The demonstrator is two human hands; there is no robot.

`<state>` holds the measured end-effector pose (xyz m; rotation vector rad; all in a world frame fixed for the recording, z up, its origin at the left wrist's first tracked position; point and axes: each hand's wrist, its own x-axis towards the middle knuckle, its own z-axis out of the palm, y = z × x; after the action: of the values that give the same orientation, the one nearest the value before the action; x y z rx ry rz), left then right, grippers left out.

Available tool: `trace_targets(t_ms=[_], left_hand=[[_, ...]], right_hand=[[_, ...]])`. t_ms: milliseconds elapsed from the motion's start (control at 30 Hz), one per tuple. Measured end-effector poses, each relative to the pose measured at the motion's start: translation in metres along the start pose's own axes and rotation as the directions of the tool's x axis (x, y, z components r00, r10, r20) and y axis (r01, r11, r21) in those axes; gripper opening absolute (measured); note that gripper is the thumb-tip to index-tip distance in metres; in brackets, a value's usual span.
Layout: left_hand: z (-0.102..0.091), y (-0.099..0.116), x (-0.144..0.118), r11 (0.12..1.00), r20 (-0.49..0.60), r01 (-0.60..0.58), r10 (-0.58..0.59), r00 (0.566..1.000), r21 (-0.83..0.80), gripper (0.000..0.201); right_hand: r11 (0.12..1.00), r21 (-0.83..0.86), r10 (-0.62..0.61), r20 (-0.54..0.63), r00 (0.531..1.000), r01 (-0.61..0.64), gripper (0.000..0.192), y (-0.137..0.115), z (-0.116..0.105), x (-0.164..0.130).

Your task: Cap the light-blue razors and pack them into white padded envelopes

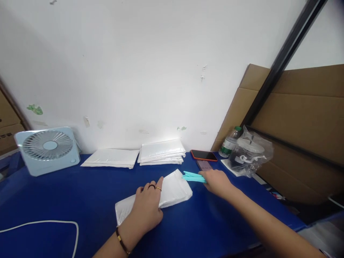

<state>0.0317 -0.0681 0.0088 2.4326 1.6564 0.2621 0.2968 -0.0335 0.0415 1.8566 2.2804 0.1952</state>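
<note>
A white padded packet (172,191) lies slanted on the blue tabletop in front of me. My left hand (147,206), with rings and a bracelet, is over the packet's middle, fingers curled on its far edge and thumb at its near side. My right hand (217,182) is closed around a bunch of thin turquoise sticks (194,177). Their tips point left and reach the right end of the packet; whether they are inside it I cannot tell. A grey phone-like device (204,165) with digits on its screen is partly hidden behind my right hand.
Two stacks of white packets (110,157) (162,150) lie along the wall. A light blue fan (49,150) stands left, a white cable (40,222) nearer. At right are a red-edged phone (203,155), a bottle (229,143), a plastic-wrapped dark container (245,156) and cardboard (303,136).
</note>
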Motion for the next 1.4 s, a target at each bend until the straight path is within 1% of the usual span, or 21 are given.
trace_targets(t_ms=[67,133,267,400,467,533,600,667,733,800,867,933,1067,1133,1200,1233,1267,1333,1367,1400], left_hand=[[-0.002,-0.007,0.000,0.996,-0.002,-0.047,0.047,0.999,-0.075,0.087],[-0.003,-0.010,0.001,0.984,-0.006,-0.070,0.069,0.998,-0.163,0.086],[-0.008,-0.014,0.001,0.950,-0.046,-0.076,0.065,0.997,-0.303,0.084],[-0.015,-0.016,0.000,0.928,-0.048,-0.052,0.037,0.998,-0.370,0.081],[-0.016,-0.016,0.000,0.921,-0.058,-0.059,0.040,0.998,-0.386,0.080],[-0.013,-0.013,0.001,0.918,-0.085,-0.083,0.054,0.995,-0.388,0.079],[-0.008,-0.009,0.004,0.922,-0.111,-0.097,0.059,0.992,-0.375,0.081],[-0.004,-0.005,0.007,0.935,-0.126,-0.085,0.043,0.991,-0.344,0.087],[-0.002,0.000,0.009,0.954,-0.142,-0.060,0.018,0.990,-0.295,0.095],[-0.002,0.005,0.009,0.971,-0.172,-0.050,0.010,0.985,-0.233,0.096],[-0.002,0.011,0.009,0.983,-0.205,-0.055,0.018,0.979,-0.177,0.091],[-0.002,0.016,0.009,0.987,-0.216,-0.057,0.024,0.976,-0.150,0.076],[-0.003,0.022,0.008,0.986,-0.150,-0.033,0.009,0.989,-0.162,0.027],[-0.004,0.020,0.007,0.981,-0.143,-0.032,0.004,0.990,-0.192,0.016],[-0.006,0.016,0.006,0.968,-0.164,-0.044,0.003,0.986,-0.246,0.013],[-0.007,0.013,0.006,0.960,-0.174,-0.049,0.001,0.985,-0.275,0.012],[-0.009,0.010,0.006,0.952,-0.178,-0.048,-0.007,0.984,-0.302,0.010],[-0.011,0.006,0.007,0.937,-0.183,-0.033,-0.033,0.983,-0.347,0.006],[-0.012,0.005,0.007,0.930,-0.189,-0.028,-0.045,0.981,-0.366,0.005],[-0.013,0.005,0.007,0.923,-0.198,-0.027,-0.053,0.979,-0.383,0.005]], right_hand=[[0.999,-0.031,-0.011,-0.007,1.000,0.011,0.022,-0.001,0.000,-0.002],[0.998,-0.060,-0.032,-0.036,0.999,0.030,0.020,-0.002,-0.002,-0.003],[0.993,-0.100,-0.071,-0.080,0.994,0.062,0.017,-0.002,-0.008,-0.002],[0.987,-0.150,-0.075,-0.123,0.990,0.056,0.017,0.002,-0.014,-0.002],[0.981,-0.181,-0.098,-0.147,0.984,0.070,0.017,0.000,-0.019,-0.003],[0.968,-0.223,-0.154,-0.176,0.972,0.113,0.016,-0.006,-0.024,-0.004],[0.944,-0.276,-0.238,-0.195,0.951,0.180,0.016,-0.014,-0.030,-0.004],[0.911,-0.328,-0.326,-0.204,0.923,0.249,0.018,-0.024,-0.036,-0.004],[0.879,-0.369,-0.393,-0.203,0.897,0.302,0.029,-0.034,-0.042,-0.003],[0.859,-0.394,-0.428,-0.198,0.882,0.328,0.043,-0.044,-0.049,-0.003],[0.852,-0.396,-0.443,-0.194,0.875,0.343,0.049,-0.055,-0.059,-0.003],[0.847,-0.379,-0.460,-0.174,0.870,0.372,0.054,-0.070,-0.068,-0.004],[0.824,-0.307,-0.518,-0.068,0.853,0.476,0.067,-0.095,-0.079,-0.004],[0.822,-0.261,-0.537,-0.056,0.842,0.507,0.066,-0.096,-0.085,-0.004],[0.832,-0.182,-0.545,-0.089,0.833,0.525,0.061,-0.086,-0.094,-0.005],[0.834,-0.117,-0.551,-0.114,0.827,0.540,0.059,-0.078,-0.099,-0.006],[0.827,-0.026,-0.560,-0.134,0.817,0.562,0.063,-0.070,-0.105,-0.007],[0.764,0.218,-0.576,-0.192,0.794,0.607,0.076,-0.058,-0.111,-0.008],[0.719,0.348,-0.547,-0.250,0.799,0.602,0.074,-0.055,-0.112,-0.008],[0.665,0.472,-0.475,-0.329,0.816,0.578,0.064,-0.056,-0.110,-0.008]])
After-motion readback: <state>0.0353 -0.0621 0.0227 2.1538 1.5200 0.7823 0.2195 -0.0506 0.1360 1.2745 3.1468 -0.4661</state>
